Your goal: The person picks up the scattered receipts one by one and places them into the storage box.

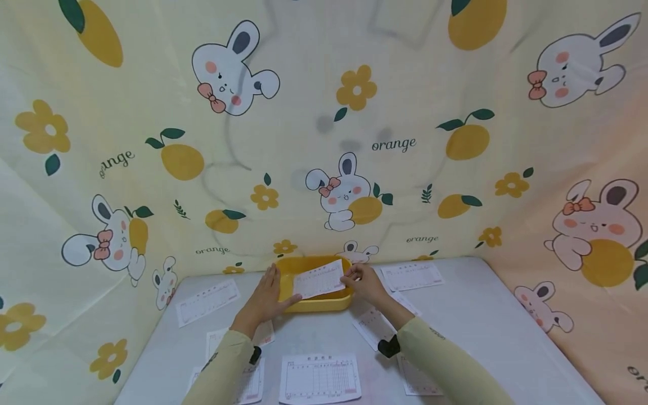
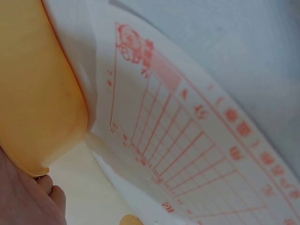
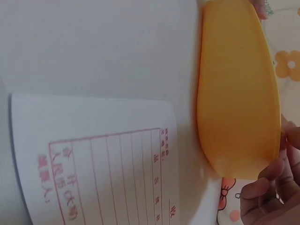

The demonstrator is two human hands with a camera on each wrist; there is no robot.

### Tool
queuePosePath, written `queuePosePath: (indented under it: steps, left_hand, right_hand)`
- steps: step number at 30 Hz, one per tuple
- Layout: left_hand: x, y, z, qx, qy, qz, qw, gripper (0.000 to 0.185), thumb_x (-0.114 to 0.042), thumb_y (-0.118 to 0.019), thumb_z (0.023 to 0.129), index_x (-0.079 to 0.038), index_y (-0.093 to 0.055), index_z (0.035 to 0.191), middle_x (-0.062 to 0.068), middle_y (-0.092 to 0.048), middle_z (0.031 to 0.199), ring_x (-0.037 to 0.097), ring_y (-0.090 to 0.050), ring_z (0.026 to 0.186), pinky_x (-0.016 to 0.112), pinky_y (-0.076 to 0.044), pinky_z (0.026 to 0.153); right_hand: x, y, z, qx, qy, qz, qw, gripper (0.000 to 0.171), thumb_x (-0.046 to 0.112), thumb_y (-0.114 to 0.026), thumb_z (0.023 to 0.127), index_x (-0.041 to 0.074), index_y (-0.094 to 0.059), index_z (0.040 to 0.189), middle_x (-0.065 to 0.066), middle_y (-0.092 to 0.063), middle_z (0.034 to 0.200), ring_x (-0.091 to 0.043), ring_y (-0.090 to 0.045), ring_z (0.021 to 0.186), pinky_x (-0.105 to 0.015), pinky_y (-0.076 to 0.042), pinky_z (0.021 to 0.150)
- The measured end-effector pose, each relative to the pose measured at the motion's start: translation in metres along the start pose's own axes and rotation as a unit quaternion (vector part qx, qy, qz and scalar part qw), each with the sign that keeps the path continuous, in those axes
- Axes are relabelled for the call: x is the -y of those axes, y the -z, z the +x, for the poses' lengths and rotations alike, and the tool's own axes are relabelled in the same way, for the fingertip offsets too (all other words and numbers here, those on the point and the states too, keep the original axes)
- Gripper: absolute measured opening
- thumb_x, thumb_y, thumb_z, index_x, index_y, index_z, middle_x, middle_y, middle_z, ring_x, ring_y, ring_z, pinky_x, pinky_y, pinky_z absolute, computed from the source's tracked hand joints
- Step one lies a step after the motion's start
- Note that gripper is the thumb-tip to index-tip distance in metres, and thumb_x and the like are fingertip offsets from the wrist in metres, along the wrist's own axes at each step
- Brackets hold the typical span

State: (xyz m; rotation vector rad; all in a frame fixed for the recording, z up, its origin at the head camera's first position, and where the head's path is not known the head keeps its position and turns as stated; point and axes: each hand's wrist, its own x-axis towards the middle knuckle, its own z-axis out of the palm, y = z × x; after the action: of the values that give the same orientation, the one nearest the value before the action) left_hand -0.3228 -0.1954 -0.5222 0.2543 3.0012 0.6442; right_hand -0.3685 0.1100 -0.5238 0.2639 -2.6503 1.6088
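A yellow tray (image 1: 324, 305) stands at the far middle of the grey table. Over it hangs a white paper slip (image 1: 319, 278) printed with a red grid. My right hand (image 1: 358, 279) pinches the slip's right edge. My left hand (image 1: 266, 295) lies flat with straight fingers against the tray's left side, its thumb reaching toward the slip's lower left corner. In the left wrist view the tray wall (image 2: 33, 93) sits beside a red-grid slip (image 2: 178, 131). The right wrist view shows the tray (image 3: 239, 93) and curled fingers (image 3: 262, 192) at its end.
Several more slips lie on the table: one at the left (image 1: 207, 301), one at the far right (image 1: 411, 275), one near the front edge (image 1: 320, 378), others under my forearms (image 1: 374, 325). A rabbit-and-orange print cloth (image 1: 354, 140) walls in the back and both sides.
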Motion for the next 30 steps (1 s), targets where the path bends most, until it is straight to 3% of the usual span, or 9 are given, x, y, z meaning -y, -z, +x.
queuePosePath:
  steps: [7,14,30]
  left_hand:
    - [0.002,-0.002,0.001,0.0,0.001,-0.003,1.0,0.118,-0.074,-0.059,0.098,0.004,-0.008,0.17,0.019,0.004,0.18,0.04,-0.003,0.166,0.056,-0.014,0.133]
    - [0.004,-0.001,0.0,-0.004,-0.026,0.0,0.9997,0.12,-0.077,-0.055,0.098,0.008,-0.008,0.168,0.023,0.003,0.179,0.041,-0.002,0.166,0.056,-0.014,0.133]
    - [0.003,0.0,-0.001,-0.002,-0.024,0.006,0.9997,0.118,-0.076,-0.055,0.099,0.008,-0.008,0.168,0.023,0.003,0.179,0.04,-0.001,0.166,0.055,-0.013,0.133]
  right_hand:
    - [-0.001,-0.001,0.001,0.001,0.003,0.001,1.0,0.015,0.014,-0.081,0.098,0.005,-0.069,0.097,-0.003,-0.067,0.083,-0.015,-0.059,0.076,-0.023,-0.046,0.058]
    - [-0.001,-0.001,-0.001,0.004,0.01,0.008,1.0,0.016,0.013,-0.08,0.099,0.005,-0.067,0.096,-0.005,-0.067,0.082,-0.016,-0.064,0.073,-0.022,-0.047,0.057]
    - [-0.004,0.011,-0.003,0.027,0.004,0.025,0.999,0.012,0.017,-0.078,0.101,0.008,-0.07,0.102,-0.004,-0.072,0.095,-0.017,-0.067,0.086,-0.023,-0.056,0.069]
